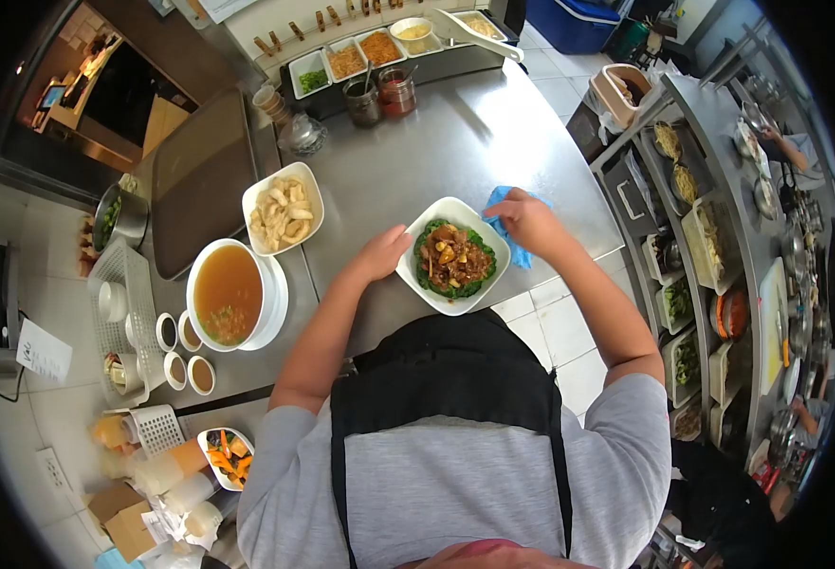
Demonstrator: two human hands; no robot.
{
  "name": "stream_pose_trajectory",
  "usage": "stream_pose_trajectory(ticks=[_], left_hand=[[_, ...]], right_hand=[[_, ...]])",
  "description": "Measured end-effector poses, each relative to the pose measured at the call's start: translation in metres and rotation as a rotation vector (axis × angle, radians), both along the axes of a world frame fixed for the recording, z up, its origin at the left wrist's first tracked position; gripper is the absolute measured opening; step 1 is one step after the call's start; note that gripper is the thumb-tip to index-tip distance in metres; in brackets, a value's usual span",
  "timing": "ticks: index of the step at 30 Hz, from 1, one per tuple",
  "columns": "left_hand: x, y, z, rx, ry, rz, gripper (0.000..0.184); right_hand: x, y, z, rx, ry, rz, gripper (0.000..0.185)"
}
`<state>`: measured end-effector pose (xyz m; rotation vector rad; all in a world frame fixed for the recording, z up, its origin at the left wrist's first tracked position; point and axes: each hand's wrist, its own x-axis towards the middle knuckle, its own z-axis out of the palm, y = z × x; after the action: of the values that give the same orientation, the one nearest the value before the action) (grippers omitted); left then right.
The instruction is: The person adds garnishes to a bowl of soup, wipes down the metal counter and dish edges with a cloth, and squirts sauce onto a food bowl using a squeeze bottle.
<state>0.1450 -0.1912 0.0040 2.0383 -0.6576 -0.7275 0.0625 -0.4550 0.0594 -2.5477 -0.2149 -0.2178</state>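
A white squarish bowl [457,305] stands near the front edge of the steel counter. It holds dark green leafy vegetables [479,284] topped with a brown minced, saucy topping [455,258]. My left hand [386,254] grips the bowl's left rim, its fingers closed along the side. Just right of the bowl, my right hand [523,223] is closed over a blue cloth [520,254], with a finger pointing toward the bowl's rim. Parts of the cloth show above and below this hand; its palm side is hidden.
Left on the counter [379,161] are a bowl of pale fried pieces [284,213], a large soup bowl [228,289] and several sauce cups [201,375]. Two jars [396,92] and topping trays [346,59] line the back. Food-filled shelves [692,237] stand right.
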Motion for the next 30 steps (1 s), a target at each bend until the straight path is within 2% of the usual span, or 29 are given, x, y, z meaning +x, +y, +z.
stream_pose_trajectory(ticks=[4,7,10,13,14,16,17,20,23,26,28,30], left_hand=[[0.002,0.001,0.002,-0.003,0.034,-0.030,0.032],[0.001,0.001,0.000,-0.026,0.024,-0.029,0.031],[0.001,0.002,0.000,-0.011,-0.006,-0.034,0.031],[-0.001,0.005,-0.014,-0.011,-0.094,-0.022,0.032],[-0.002,0.007,-0.021,-0.016,-0.134,-0.013,0.033],[-0.011,0.012,0.020,0.168,0.267,-0.063,0.039],[-0.013,0.013,0.035,0.259,0.469,-0.087,0.042],[0.003,0.010,0.035,0.348,0.495,-0.063,0.043],[0.020,-0.011,0.011,0.005,0.071,0.045,0.037],[0.026,-0.038,0.009,-0.133,-0.214,0.012,0.035],[0.024,-0.044,0.009,-0.017,-0.287,0.009,0.033],[0.022,-0.046,0.012,0.038,-0.335,0.018,0.030]], right_hand=[[0.005,0.016,-0.003,-0.387,-0.069,0.096,0.017],[0.011,0.023,-0.003,-0.578,-0.077,0.182,0.015],[0.011,0.026,-0.002,-0.640,-0.021,0.204,0.014],[0.010,0.021,0.003,-0.598,0.084,0.212,0.013],[0.012,0.009,0.000,-0.398,0.167,0.238,0.014],[0.017,-0.024,-0.007,0.007,0.326,0.287,0.018],[0.015,-0.029,-0.002,0.083,0.343,0.221,0.020],[0.009,-0.033,0.010,0.261,0.351,0.049,0.025],[0.012,-0.011,0.010,0.126,0.192,0.039,0.024],[0.018,0.004,0.004,-0.213,0.018,0.130,0.018],[0.020,0.012,0.003,-0.395,-0.068,0.199,0.016],[0.017,0.018,0.006,-0.544,-0.046,0.220,0.015]])
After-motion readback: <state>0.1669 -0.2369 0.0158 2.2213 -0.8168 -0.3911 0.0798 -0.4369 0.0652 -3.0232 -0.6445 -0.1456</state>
